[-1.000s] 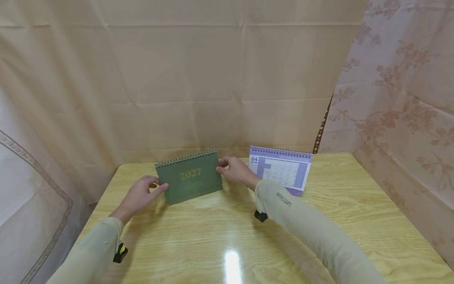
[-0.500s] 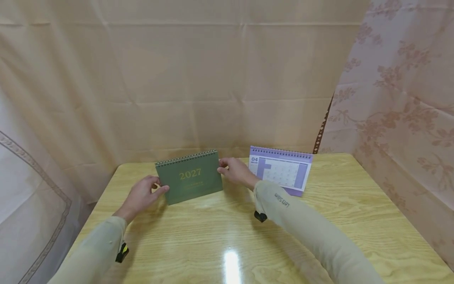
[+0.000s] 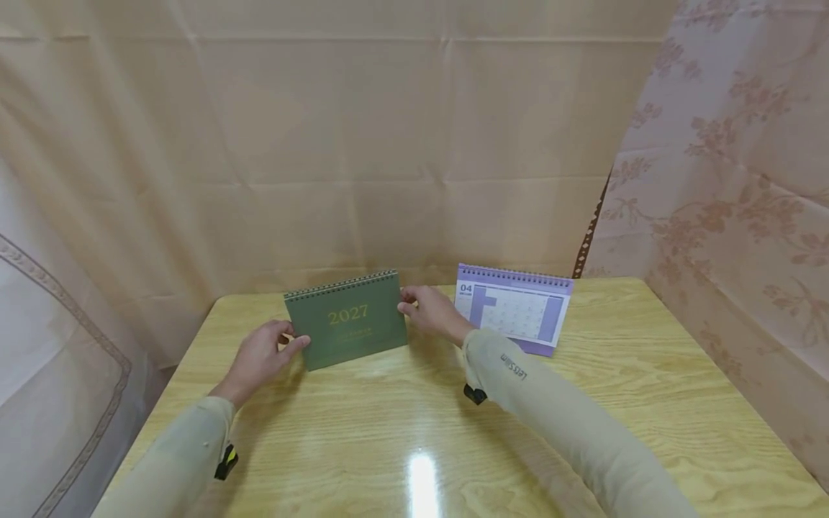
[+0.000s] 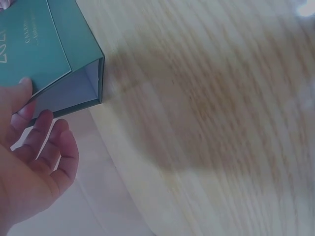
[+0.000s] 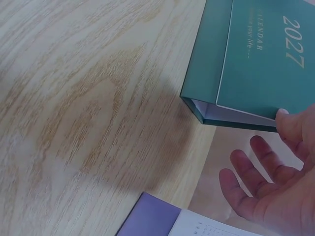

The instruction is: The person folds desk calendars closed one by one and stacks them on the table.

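A pale yellow wood-grain tabletop (image 3: pixel 363 446) with rounded far corners fills the lower part of the head view, a bright glare (image 3: pixel 424 485) shining at its 6 o'clock. Creased beige cloth (image 3: pixel 324 144) hangs beyond the far edge at 12 o'clock; pinkish floral cloth (image 3: pixel 745 180) falls at 2 o'clock, with a dark patterned strip (image 3: pixel 591 230) where the two meet, and white cloth (image 3: pixel 52 360) with a decorated band drapes at 9 o'clock. Toward 11 o'clock on the tabletop the green calendar (image 3: pixel 352 334) stands upright, marked 2027 in gold, its spiral binding uppermost. The person's left hand (image 3: pixel 259 356) pinches it at its 8 o'clock edge and the right hand (image 3: pixel 434 313) at its 3 o'clock edge, each thumb on the front. Near it, toward 1 o'clock, a purple calendar (image 3: pixel 508 316) shows a page headed 04; the right hand and sleeve (image 3: pixel 557 410) cover its lower near corner. The fingertips behind the green cover are partly hidden, and the small gold line under the year is too faint to read from the head. The left wrist view cuts the year off at its 10 o'clock edge; the right wrist view catches only part of the purple calendar at 6 o'clock. Whether the green base sits fully flat cannot be told.
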A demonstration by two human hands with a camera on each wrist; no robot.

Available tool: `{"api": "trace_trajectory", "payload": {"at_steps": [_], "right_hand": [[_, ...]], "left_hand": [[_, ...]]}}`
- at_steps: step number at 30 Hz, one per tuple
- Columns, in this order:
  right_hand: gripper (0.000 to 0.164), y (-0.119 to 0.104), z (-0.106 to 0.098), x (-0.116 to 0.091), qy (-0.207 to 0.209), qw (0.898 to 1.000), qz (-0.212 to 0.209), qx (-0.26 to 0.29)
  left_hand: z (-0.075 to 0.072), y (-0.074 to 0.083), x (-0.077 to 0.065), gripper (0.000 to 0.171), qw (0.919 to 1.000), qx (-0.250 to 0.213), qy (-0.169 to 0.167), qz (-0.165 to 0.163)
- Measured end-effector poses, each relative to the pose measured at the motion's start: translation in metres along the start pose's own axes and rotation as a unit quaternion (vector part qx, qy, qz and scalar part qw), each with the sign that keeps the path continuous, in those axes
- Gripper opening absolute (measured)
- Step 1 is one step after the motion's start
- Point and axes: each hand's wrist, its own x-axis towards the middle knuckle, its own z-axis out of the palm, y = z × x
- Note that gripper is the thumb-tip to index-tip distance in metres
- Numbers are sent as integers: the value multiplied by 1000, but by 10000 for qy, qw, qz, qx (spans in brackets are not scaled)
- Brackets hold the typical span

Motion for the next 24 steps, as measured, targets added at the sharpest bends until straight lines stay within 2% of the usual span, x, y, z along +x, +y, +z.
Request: {"api": "trace_trajectory", "payload": {"at_steps": [7,11,15,20,24], "right_hand": [[29,0,1,-1,34,10000,-20,33],[24,2,0,-2,43,10000,-72,54],[22,3,-3,-3,29,9995,-312,-22],[19,0,-6,-5,37,9987,-481,-154],[16,-5,-11,-8,108,9987,-505,4]], "left_hand": [[0,0,-1,30,9997,-47,-98,-216],[-1,0,1,28,10000,43,-61,46],[-3,1,2,27,9993,193,-18,304],[-11,3,3,25,9990,239,-38,373],[-22,7,4,25,9993,160,-73,342]]}}
